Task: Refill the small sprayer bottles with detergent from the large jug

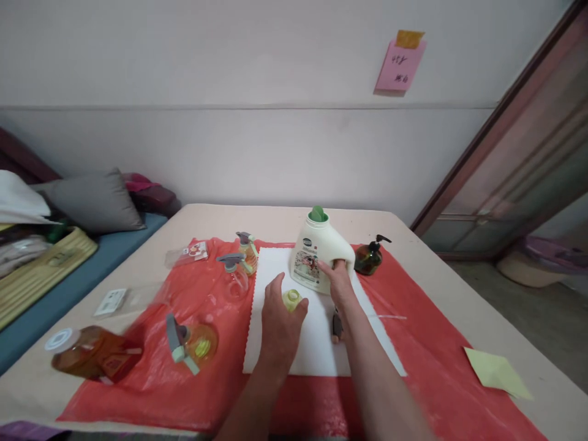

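a white detergent jug (316, 254) with a green cap (318, 214) stands upright on the white mat (298, 343), toward the mat's far edge, about the middle of the tabletop (436, 257). its handle is gripped by the right hand (340, 288), the fingers hooked through the opening and closed around it. a small yellow-green cap (291, 299) is pinched in the fingertips of the left hand (281, 321), just in front of the jug's base and over the mat. a small dark object (337, 326) lies on the mat beside the right wrist; what it is cannot be told.

the mat is laid on a red plastic sheet (413, 361) that covers most of the tabletop. just right of the jug, on the red sheet, a dark pump bottle (369, 257) is seen upright. left of the mat, two spray bottles (241, 260) stand close together near the far edge of the sheet. nearer the front left corner, a spray bottle with yellow liquid (193, 344) lies on its side, and an amber bottle (92, 354) lies beside it at the sheet's left edge. a pale green note (498, 372) rests on the bare tabletop near the right edge.
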Motion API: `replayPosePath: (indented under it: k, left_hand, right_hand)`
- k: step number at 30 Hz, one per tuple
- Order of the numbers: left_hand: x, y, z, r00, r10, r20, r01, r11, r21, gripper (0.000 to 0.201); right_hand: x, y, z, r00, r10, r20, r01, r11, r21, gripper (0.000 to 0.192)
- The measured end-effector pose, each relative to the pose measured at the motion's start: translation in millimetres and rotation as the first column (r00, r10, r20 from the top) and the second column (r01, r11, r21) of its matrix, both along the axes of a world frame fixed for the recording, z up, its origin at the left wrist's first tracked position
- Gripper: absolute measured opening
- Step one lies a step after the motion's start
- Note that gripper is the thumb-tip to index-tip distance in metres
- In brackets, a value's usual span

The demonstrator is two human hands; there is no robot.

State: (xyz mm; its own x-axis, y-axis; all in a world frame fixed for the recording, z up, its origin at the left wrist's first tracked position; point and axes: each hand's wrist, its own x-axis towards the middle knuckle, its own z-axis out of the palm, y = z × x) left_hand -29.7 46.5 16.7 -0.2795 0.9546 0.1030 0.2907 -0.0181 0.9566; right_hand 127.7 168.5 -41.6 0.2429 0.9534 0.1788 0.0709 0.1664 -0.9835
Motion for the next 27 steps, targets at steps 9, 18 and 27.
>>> replayPosePath:
  k: [9,18,27]
  left_hand:
    - [13,-14,13.9,0.941,-0.141,0.308,0.150,0.989,-0.005,0.068]
    - [54,-25,15.1,0.678,-0.321,0.661,0.396,0.917,0.039,0.078]
    - [86,-28,5.2,0.553,-0.128,0.823,0.410,0.902,-0.136,0.060]
  right_hand:
    - [34,-62,101.0,0.926,-0.161,0.340,0.155,0.987,0.047,0.096]
    - [95,-121,99.0,0.475,-0.102,0.874,-0.004,0.993,0.118,0.100]
    - [126,-137,78.0,0.134,-0.146,0.980,-0.111,0.981,0.161,0.094]
